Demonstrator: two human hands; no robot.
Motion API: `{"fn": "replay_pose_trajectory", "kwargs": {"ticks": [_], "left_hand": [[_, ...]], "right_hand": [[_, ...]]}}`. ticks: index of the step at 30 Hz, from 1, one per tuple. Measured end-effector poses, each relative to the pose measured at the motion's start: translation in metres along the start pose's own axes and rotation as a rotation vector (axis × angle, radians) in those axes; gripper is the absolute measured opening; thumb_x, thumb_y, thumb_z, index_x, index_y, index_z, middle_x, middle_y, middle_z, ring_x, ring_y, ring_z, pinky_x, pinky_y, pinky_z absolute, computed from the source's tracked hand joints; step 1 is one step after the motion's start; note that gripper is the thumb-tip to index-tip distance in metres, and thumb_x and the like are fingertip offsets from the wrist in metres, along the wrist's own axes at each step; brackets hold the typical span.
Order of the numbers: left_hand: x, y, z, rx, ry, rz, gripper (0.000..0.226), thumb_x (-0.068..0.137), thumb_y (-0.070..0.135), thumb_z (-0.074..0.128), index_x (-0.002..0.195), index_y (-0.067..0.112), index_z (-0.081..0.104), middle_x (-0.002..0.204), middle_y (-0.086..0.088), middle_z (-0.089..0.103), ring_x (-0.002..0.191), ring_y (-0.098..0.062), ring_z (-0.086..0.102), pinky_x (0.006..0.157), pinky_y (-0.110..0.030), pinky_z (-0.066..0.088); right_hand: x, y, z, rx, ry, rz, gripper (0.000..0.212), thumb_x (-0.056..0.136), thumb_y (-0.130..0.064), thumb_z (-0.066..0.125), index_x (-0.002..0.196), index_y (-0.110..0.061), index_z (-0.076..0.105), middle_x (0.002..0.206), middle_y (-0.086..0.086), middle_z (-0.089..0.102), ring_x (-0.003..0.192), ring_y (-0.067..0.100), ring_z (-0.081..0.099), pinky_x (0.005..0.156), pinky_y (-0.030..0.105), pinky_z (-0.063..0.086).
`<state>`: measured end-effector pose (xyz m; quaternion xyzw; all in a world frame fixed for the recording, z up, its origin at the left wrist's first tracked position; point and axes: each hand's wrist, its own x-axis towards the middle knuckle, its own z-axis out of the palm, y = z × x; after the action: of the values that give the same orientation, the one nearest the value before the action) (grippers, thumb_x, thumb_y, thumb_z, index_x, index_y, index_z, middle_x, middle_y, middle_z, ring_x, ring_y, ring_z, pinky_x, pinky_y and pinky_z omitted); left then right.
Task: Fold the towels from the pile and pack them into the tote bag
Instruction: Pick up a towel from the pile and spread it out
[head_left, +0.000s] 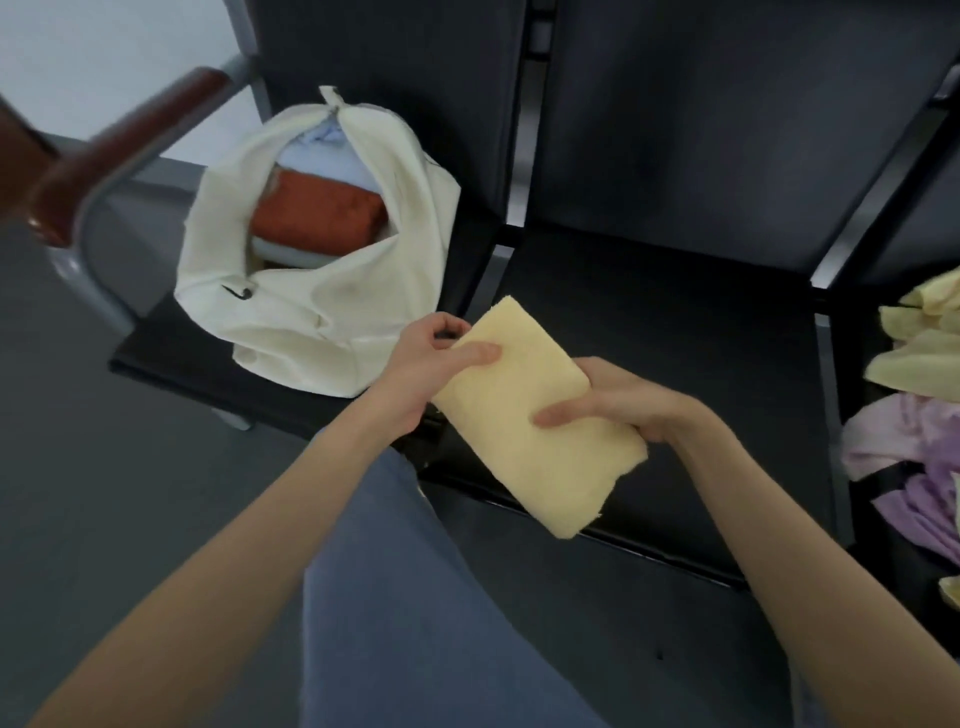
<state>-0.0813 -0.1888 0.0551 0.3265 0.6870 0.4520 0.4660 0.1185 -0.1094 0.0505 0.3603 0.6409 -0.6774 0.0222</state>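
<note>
Black seating row: folded yellow towel pinched at both ends in my left grip and right grip, kept flat for the open tote bag.

Towel pile, at three o'clock: cut off by the right edge, so its full extent could not be judged. Tote bag, at ten o'clock: its walls hid most of the packed towels; only part of an orange towel and pale blue fabric showed through the mouth. Wooden armrest, at nine to ten o'clock: blurred and cut by the left edge. Left hand and right hand: fingers lay hidden beneath the folded yellow towel, thumbs alone showing on top.
</note>
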Motion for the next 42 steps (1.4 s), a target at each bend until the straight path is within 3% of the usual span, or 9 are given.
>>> {"fn": "replay_pose_trajectory", "kwargs": {"ticks": [6, 10, 14, 18, 21, 23, 31, 38, 42], "left_hand": [[0.036, -0.006, -0.088, 0.145, 0.326, 0.189, 0.021, 0.086, 0.034, 0.069, 0.097, 0.015, 0.069, 0.088, 0.006, 0.070, 0.080, 0.003, 0.064, 0.072, -0.014, 0.050], [0.078, -0.031, -0.174, 0.873, 0.646, 0.458, 0.034, 0.089, 0.043, 0.059, 0.112, 0.018, 0.066, 0.132, -0.013, 0.055, 0.127, -0.034, 0.047, 0.102, -0.047, 0.037], [0.107, -0.049, -0.225, 1.384, 0.288, 0.326, 0.067, 0.081, 0.072, 0.046, 0.134, 0.032, 0.053, 0.155, -0.008, 0.030, 0.146, -0.030, 0.019, 0.113, -0.065, 0.009], [0.111, -0.058, -0.242, 1.532, 0.011, 0.260, 0.056, 0.089, 0.039, 0.061, 0.141, 0.041, 0.038, 0.127, 0.007, 0.049, 0.136, -0.015, 0.032, 0.112, -0.066, 0.005], [0.109, -0.067, -0.246, 1.665, 0.141, 0.509, 0.070, 0.056, -0.003, 0.074, 0.117, 0.030, 0.065, 0.086, 0.000, 0.059, 0.095, -0.025, 0.060, 0.101, -0.066, 0.033], [0.108, -0.075, -0.252, 1.688, 0.198, 0.628, 0.077, 0.041, -0.008, 0.077, 0.109, 0.027, 0.069, 0.076, -0.001, 0.059, 0.080, -0.027, 0.062, 0.090, -0.064, 0.044], [0.108, -0.089, -0.260, 1.614, 0.248, 0.647, 0.081, 0.045, 0.006, 0.085, 0.121, 0.026, 0.065, 0.092, -0.007, 0.064, 0.090, -0.029, 0.062, 0.085, -0.064, 0.047], [0.120, -0.087, -0.285, 1.465, 0.182, 0.544, 0.047, 0.073, 0.044, 0.070, 0.111, 0.020, 0.055, 0.098, 0.008, 0.064, 0.101, -0.019, 0.063, 0.108, -0.048, 0.034], [0.124, -0.078, -0.302, 1.600, 0.087, 0.379, 0.050, 0.075, 0.024, 0.074, 0.120, 0.030, 0.054, 0.111, 0.013, 0.061, 0.116, -0.016, 0.055, 0.115, -0.056, 0.020]], "right_hand": [[0.071, -0.060, 0.023, -0.111, 0.007, -0.099, 0.031, 0.087, -0.022, 0.068, 0.116, -0.017, 0.060, 0.105, 0.000, 0.071, 0.093, 0.015, 0.070, 0.073, 0.029, 0.057], [0.116, -0.111, 0.020, -0.242, 0.134, -0.204, 0.023, 0.089, -0.022, 0.065, 0.110, -0.012, 0.064, 0.102, 0.002, 0.071, 0.087, 0.013, 0.070, 0.071, 0.026, 0.058], [0.167, -0.164, 0.017, -0.342, 0.272, -0.308, 0.017, 0.092, -0.026, 0.062, 0.103, -0.013, 0.064, 0.098, 0.000, 0.069, 0.089, 0.014, 0.068, 0.071, 0.025, 0.056], [0.226, -0.211, 0.026, -0.482, 0.343, -0.411, 0.018, 0.095, -0.033, 0.056, 0.102, -0.017, 0.061, 0.096, -0.006, 0.063, 0.087, 0.008, 0.061, 0.071, 0.022, 0.051], [0.272, -0.232, 0.041, -0.635, 0.291, -0.472, 0.025, 0.097, -0.032, 0.052, 0.111, -0.011, 0.057, 0.108, 0.003, 0.062, 0.099, 0.018, 0.058, 0.085, 0.033, 0.047], [0.298, -0.240, 0.053, -0.744, 0.261, -0.522, 0.024, 0.098, -0.031, 0.051, 0.109, -0.010, 0.055, 0.108, 0.005, 0.060, 0.101, 0.020, 0.057, 0.087, 0.034, 0.045], [0.357, -0.203, 0.095, -0.357, 0.120, -0.498, 0.032, 0.098, -0.025, 0.051, 0.129, -0.013, 0.052, 0.116, -0.003, 0.060, 0.096, 0.004, 0.057, 0.080, 0.014, 0.046], [0.399, -0.167, 0.082, -0.761, -0.064, -0.219, 0.044, 0.090, -0.019, 0.064, 0.132, -0.014, 0.052, 0.127, -0.001, 0.056, 0.114, 0.014, 0.052, 0.089, 0.022, 0.041], [0.405, -0.180, 0.073, -1.110, -0.188, -0.122, 0.036, 0.088, -0.012, 0.057, 0.124, -0.016, 0.057, 0.117, 0.001, 0.059, 0.109, 0.019, 0.056, 0.093, 0.036, 0.049]]}}
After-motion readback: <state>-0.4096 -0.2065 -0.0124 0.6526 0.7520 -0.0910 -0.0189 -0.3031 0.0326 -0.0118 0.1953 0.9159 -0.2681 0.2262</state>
